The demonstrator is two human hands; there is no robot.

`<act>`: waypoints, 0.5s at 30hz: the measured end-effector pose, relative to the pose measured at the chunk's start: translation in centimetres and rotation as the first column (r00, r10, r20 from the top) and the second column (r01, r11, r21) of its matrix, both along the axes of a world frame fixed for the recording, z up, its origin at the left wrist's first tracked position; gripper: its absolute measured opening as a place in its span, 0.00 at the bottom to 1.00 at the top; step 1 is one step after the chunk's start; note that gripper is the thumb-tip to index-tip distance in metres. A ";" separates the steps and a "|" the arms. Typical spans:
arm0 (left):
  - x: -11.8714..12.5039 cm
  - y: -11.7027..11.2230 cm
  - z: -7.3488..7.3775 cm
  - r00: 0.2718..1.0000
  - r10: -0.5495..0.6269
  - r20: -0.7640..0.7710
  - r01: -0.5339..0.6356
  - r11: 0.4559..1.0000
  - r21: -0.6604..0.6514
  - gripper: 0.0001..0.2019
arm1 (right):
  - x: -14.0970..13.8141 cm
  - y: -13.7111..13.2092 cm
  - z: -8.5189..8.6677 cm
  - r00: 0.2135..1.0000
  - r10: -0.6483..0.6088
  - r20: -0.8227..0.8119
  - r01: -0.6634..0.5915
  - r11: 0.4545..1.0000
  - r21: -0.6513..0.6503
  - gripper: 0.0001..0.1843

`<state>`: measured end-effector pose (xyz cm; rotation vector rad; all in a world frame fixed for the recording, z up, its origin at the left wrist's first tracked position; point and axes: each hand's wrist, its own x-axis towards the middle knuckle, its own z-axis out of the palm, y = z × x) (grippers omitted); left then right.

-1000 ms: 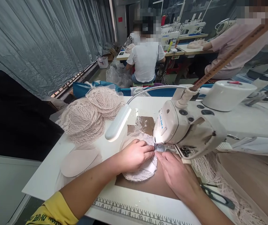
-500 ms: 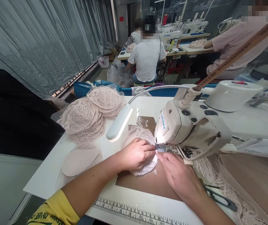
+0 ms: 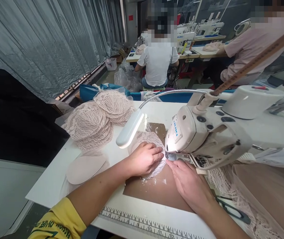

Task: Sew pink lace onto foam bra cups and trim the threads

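A round, pale pink lace cup [image 3: 146,137] lies under the needle area of the white JUKI sewing machine [image 3: 184,129]. My left hand [image 3: 145,158] rests on top of it, palm down, fingers stretched toward the presser foot [image 3: 171,156]. At the right edge of the lace, just in front of the foot, my right hand [image 3: 188,179] pinches the rim between thumb and fingertips. The needle itself is too small to make out. Beneath both hands, a brown sheet [image 3: 156,194] covers part of the white table [image 3: 57,177].
Stacked lace cups [image 3: 87,124] and a smooth beige oval pad [image 3: 84,169] lie on the left. A lamp [image 3: 129,129] on a bendable neck hangs over the work. Right of my hand are thread snips [image 3: 233,209] and mesh fabric [image 3: 268,189]. A ruler strip [image 3: 142,224] runs along the front. Co-workers sit beyond.
The lace cup has shifted away from me and turned under the foot, baring more of the brown sheet. My left hand has slid slightly back from the needle; my right stays at the edge.
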<state>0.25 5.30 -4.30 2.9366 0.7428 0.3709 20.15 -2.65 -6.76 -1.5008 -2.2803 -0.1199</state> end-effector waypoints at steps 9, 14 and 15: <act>-0.7 -0.6 0.9 0.993 -0.117 0.000 0.117 0.993 -0.014 0.15 | 0.5 -0.2 -0.4 0.997 -0.072 0.001 0.072 0.997 0.002 0.20; -0.8 -0.5 1.1 0.984 -0.176 0.007 0.177 0.984 -0.038 0.14 | 0.2 -0.2 0.3 0.999 0.012 0.041 -0.013 1.000 0.007 0.22; -0.8 -0.5 1.1 0.983 -0.183 0.004 0.183 0.982 -0.039 0.14 | 0.1 -0.3 0.3 0.998 0.013 0.059 -0.014 1.000 0.012 0.22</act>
